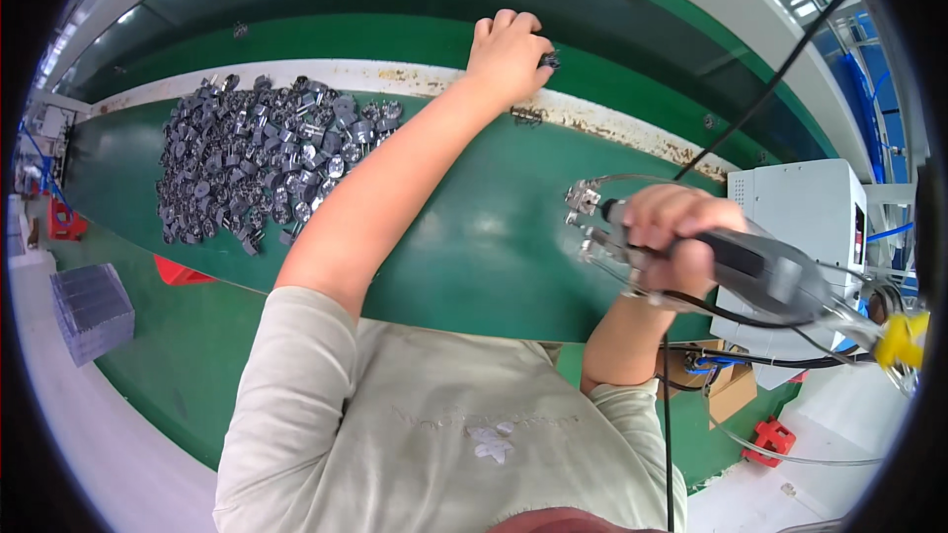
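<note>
At the far side of the bench my left hand [509,54] reaches over the white rail, its fingers curled on a small dark part [549,60]. Most of that part is hidden by the fingers. My right hand [681,232] is wrapped round the dark grey body of an electric screwdriver [775,271], which slants down to the left. Metal bits and thin tubing surround its front end, next to a small metal fixture [583,200] over the green bench [474,247]. To the left lies a wide heap of small dark grey and silver parts [267,153].
Beyond the rail [622,125] runs a green conveyor belt [395,44] with a few small parts on it. A white machine box [795,207] stands at the right. Black cables hang there, and a yellow hanger [901,339] holds the screwdriver's rear end.
</note>
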A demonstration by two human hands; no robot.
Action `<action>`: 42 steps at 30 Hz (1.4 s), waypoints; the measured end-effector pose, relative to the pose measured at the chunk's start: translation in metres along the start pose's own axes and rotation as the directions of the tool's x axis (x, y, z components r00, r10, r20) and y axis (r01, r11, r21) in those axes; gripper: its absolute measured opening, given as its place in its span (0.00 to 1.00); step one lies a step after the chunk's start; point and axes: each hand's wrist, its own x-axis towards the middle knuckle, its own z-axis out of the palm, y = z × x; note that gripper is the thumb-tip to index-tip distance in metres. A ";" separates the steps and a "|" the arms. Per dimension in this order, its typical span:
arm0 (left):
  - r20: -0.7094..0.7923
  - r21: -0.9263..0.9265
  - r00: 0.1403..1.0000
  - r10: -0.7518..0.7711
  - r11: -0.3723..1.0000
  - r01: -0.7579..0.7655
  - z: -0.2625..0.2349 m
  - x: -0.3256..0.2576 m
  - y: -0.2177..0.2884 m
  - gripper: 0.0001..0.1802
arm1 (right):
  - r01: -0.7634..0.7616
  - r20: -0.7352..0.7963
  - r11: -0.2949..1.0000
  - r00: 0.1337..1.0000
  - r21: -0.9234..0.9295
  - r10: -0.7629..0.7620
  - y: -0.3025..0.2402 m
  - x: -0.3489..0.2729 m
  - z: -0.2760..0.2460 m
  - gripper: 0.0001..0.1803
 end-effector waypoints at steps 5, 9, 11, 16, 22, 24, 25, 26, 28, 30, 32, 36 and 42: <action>0.227 0.091 0.937 -0.265 0.964 0.250 0.006 0.015 -0.027 0.36 | -0.080 -0.089 0.996 0.993 0.040 0.083 0.008 -0.002 0.000 0.18; 0.178 0.027 0.977 -0.116 0.993 0.113 0.001 -0.005 -0.067 0.22 | -0.085 -0.093 0.992 0.991 0.095 0.094 -0.002 -0.001 -0.003 0.18; 0.066 -0.037 0.996 -0.067 0.997 0.069 -0.017 -0.015 -0.049 0.16 | -0.094 -0.054 0.990 0.994 0.108 0.100 -0.008 0.000 -0.004 0.18; 0.226 -0.351 0.958 0.175 0.932 -0.088 -0.066 -0.105 0.035 0.14 | -0.108 0.003 0.983 0.994 0.147 0.108 -0.011 0.001 -0.004 0.15; 0.270 -0.495 0.943 0.196 0.868 -0.038 -0.054 -0.141 0.047 0.16 | -0.118 0.051 0.989 0.992 0.093 0.114 0.000 0.001 0.004 0.17; 0.258 -0.534 0.945 0.200 0.845 -0.033 -0.053 -0.142 0.043 0.16 | -0.128 0.056 0.989 0.991 0.078 0.124 0.002 0.000 0.006 0.18; 0.250 -0.550 0.942 0.222 0.833 -0.051 -0.052 -0.144 0.040 0.16 | -0.137 0.060 0.988 0.989 0.077 0.132 0.004 0.000 0.006 0.19; 0.242 -0.567 0.939 0.244 0.821 -0.068 -0.051 -0.145 0.037 0.16 | -0.145 0.064 0.987 0.988 0.075 0.141 0.005 -0.001 0.007 0.19; 0.236 -0.574 0.939 0.250 0.816 -0.073 -0.048 -0.145 0.036 0.16 | -0.164 0.066 0.984 0.985 0.068 0.160 0.006 -0.001 0.008 0.19; 0.242 -0.579 0.938 0.246 0.813 -0.064 -0.047 -0.146 0.035 0.16 | -0.175 0.068 0.983 0.983 0.057 0.171 0.006 -0.002 0.009 0.19; 0.259 -0.581 0.935 0.241 0.812 -0.048 -0.048 -0.145 0.034 0.16 | -0.172 0.074 0.984 0.983 0.046 0.168 0.004 -0.001 0.008 0.18; 0.243 -0.585 0.938 0.246 0.809 -0.060 -0.045 -0.146 0.033 0.15 | -0.170 0.103 0.984 0.981 0.060 0.163 0.002 0.002 0.003 0.17; 0.244 -0.588 0.936 0.254 0.806 -0.065 -0.045 -0.146 0.032 0.16 | -0.107 0.197 0.993 0.974 -0.040 0.113 0.004 0.002 -0.001 0.11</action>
